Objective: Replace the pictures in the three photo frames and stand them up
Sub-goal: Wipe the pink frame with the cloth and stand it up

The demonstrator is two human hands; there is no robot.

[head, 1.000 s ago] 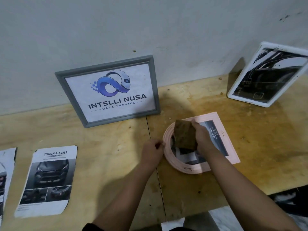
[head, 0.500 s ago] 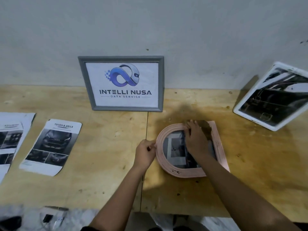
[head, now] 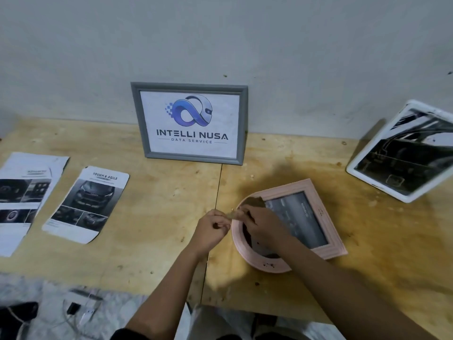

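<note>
White frame is stood up at the tabletop's right edge, pink frame is laid flat, backing pinched by left hand and right hand; more left.

Both hands at pink frame on wooden table, grey frame upright behind

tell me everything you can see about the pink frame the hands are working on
The pink frame lies flat on the plywood table, right of the seam between the boards. It looks like ridged plastic or painted wood, square at the far end and rounded at the near end. A dark greyish print shows in its rectangular opening; a brown backing piece sits at the rounded end. The right hand rests on it and the left hand is at its left rim, both pinching something small there.
</note>
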